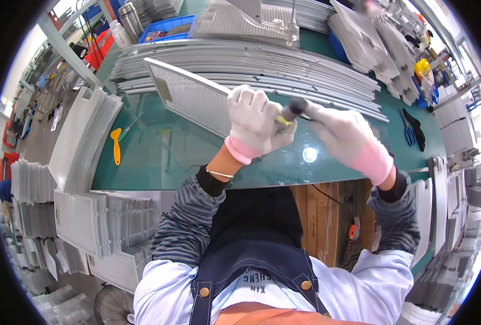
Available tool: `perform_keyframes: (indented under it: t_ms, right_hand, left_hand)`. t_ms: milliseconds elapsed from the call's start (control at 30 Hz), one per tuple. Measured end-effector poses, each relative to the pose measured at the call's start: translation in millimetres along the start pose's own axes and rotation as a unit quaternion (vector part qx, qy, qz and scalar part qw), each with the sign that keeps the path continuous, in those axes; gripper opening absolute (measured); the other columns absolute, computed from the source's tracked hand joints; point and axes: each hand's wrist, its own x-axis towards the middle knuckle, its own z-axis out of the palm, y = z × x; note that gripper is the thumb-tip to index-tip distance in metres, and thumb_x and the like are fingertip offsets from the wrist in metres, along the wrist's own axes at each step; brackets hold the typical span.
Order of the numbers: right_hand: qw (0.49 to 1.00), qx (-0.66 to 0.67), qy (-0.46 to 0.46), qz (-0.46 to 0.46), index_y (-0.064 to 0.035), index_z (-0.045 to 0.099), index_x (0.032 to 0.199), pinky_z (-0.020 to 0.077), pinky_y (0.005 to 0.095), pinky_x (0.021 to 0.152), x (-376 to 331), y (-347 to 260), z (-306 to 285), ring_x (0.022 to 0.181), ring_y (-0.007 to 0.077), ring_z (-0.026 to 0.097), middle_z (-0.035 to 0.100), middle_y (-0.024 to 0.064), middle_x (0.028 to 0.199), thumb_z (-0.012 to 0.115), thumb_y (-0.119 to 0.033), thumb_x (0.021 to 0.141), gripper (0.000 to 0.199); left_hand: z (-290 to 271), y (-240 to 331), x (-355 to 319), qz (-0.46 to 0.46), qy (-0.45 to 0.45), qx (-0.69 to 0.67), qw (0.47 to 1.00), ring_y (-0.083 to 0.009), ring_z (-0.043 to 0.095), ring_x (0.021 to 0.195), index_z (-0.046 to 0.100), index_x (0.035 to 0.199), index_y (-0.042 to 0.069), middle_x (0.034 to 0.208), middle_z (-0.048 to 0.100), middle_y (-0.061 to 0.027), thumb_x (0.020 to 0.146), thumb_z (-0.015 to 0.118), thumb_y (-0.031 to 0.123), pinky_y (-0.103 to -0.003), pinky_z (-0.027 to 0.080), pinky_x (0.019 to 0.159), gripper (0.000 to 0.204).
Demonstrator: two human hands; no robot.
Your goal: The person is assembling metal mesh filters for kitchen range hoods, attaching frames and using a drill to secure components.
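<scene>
My left hand (255,122), in a white glove with a pink cuff, is closed at the right end of a thin framed mesh panel (189,97). The panel is tilted up off the green tabletop, and my hand hides its near end. My right hand (351,138), gloved alike, is closed with its fingers at a dark, short cylindrical tool (292,110). Motion blurs this tool, and a yellow-green part shows at its lower side, beside my left thumb. Its exact kind cannot be made out.
Long metal strips (240,62) lie stacked across the back of the green table (159,157). A yellow scraper (116,146) rests at the left, blue-handled pliers (409,130) at the right. White panels (86,132) are piled by the left edge. A blue tray (167,30) stands behind.
</scene>
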Motion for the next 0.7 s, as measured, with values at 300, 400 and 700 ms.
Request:
perform_keyframes:
  t_ms: [300, 400, 700]
  right_hand:
    - [0.916, -0.151, -0.152, 0.339, -0.0076, 0.06, 0.125, 0.0518, 0.0459, 0.086, -90.6, 135.4, 118.2, 0.098, 0.0403, 0.063, 0.062, 0.024, 0.111, 0.053, -0.013, 0.093, 0.033]
    - [0.946, 0.046, 0.234, 0.22, 0.0023, 0.058, 0.128, 0.0511, 0.0371, 0.089, -9.2, 164.4, 41.7, 0.098, 0.0401, 0.065, 0.065, 0.0249, 0.11, 0.056, -0.025, 0.097, 0.041]
    - [0.92, 0.009, 0.281, 0.273, 0.0017, 0.058, 0.119, 0.0516, 0.0324, 0.076, -7.1, 184.0, -44.1, 0.084, 0.0271, 0.067, 0.067, 0.0175, 0.096, 0.058, -0.032, 0.097, 0.041]
  left_hand:
    - [-54.4, 24.2, -35.0, -0.026, 0.046, 0.015, 0.998, -0.0241, 0.047, 0.077, 0.06, 0.084, 0.016, 0.077, 0.044, -0.0019, 0.061, 0.071, 0.036, -0.048, 0.041, 0.089, 0.033]
    - [-73.5, 31.9, -54.8, -0.021, 0.026, 0.065, 0.997, -0.0237, 0.047, 0.081, 0.06, 0.085, 0.018, 0.078, 0.046, -0.0013, 0.074, 0.063, 0.046, -0.05, 0.04, 0.091, 0.03]
    - [-72.8, 31.6, -50.7, -0.025, -0.03, 0.092, 0.995, -0.0218, 0.047, 0.082, 0.056, 0.086, 0.019, 0.081, 0.046, 0.0004, 0.08, 0.059, 0.05, -0.051, 0.04, 0.093, 0.032]
